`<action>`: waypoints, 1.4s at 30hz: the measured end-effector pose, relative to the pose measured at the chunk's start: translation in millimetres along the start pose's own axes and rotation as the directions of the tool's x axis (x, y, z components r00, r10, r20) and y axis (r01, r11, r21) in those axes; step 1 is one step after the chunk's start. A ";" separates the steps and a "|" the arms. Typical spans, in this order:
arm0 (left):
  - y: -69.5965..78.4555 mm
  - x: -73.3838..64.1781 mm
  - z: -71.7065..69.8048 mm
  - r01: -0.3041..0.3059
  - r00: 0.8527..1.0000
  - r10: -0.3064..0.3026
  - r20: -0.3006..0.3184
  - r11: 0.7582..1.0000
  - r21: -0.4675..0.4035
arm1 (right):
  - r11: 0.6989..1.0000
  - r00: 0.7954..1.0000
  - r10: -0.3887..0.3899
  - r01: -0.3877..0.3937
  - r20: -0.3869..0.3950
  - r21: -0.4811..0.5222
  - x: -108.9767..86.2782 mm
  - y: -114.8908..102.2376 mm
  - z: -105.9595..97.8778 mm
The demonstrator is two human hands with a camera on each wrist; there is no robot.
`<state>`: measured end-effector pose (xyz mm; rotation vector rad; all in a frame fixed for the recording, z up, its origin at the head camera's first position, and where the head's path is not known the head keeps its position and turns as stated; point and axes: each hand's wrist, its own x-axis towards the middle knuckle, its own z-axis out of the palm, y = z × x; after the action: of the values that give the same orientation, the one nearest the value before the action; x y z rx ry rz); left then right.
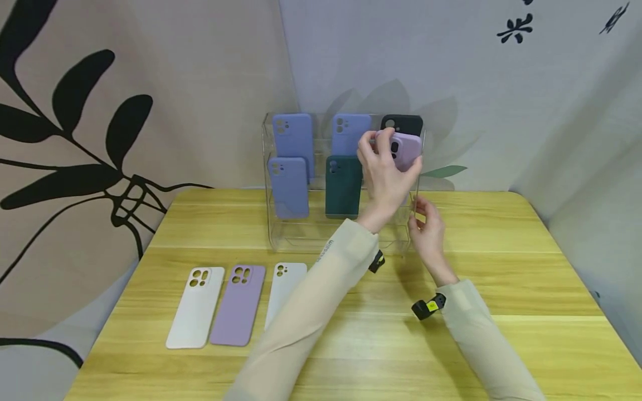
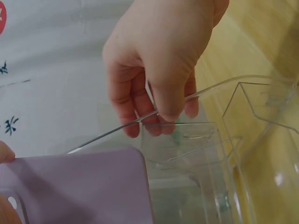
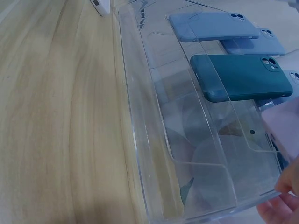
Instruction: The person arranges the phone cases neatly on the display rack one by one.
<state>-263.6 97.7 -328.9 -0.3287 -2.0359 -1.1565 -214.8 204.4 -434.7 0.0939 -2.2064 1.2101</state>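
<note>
Lilac case (image 1: 410,146) is pinched by L hand (image 1: 383,175) at R end of clear rack (image 1: 301,244), rack edge by R hand (image 1: 429,229); black case (image 1: 413,126) in rack might be knocked if lilac's lowered w/ tilt.

Phone case: lilac, smooth back, rounded corners, camera opening with raised surround. The phone case (image 1: 407,146) is held in the left hand (image 1: 382,174), back face outward, camera end up, at the right-hand end of the display stand (image 1: 311,240). Its lower portion is concealed by the hand in the head view.

Display stand: clear, rigid, tiered; positioned upright toward the rear of the tabletop (image 1: 526,256). The right hand (image 1: 428,231) grips its right side edge.
</note>
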 end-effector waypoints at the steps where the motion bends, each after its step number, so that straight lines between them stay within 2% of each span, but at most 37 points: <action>1: -0.4 -0.6 1.7 0.003 1.000 -0.003 -0.004 1.000 0.008 | 1.000 1.000 0.000 0.000 -0.003 -0.005 0.0 0.2 0.2; 8: -5.0 -7.4 10.7 0.054 0.998 -0.055 0.019 0.996 0.069 | 1.000 1.000 -0.014 0.014 -0.004 -0.014 -0.4 -0.8 0.3; 15: -13.4 -15.5 17.8 0.092 0.993 -0.103 0.058 0.982 0.167 | 0.999 1.000 -0.027 0.027 -0.007 -0.021 -0.6 1.0 1.5; 24: -13.2 -19.7 22.4 0.102 0.986 -0.138 0.096 0.944 0.313 | 1.000 1.000 -0.017 0.017 -0.014 -0.014 -1.0 2.6 2.3; 33: -12.2 -22.4 24.7 0.103 0.977 -0.166 0.132 0.915 0.389 | 1.000 1.000 -0.008 0.008 -0.009 -0.015 -1.4 1.2 1.4; 42: -14.8 -25.4 27.7 0.081 0.979 -0.155 0.134 0.893 0.442 | 1.000 1.000 0.002 -0.002 -0.016 -0.016 -2.0 2.4 1.9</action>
<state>-267.9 115.6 -364.8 -0.0778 -2.4196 -0.7250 -214.9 203.8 -438.4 0.0756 -2.2026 1.1898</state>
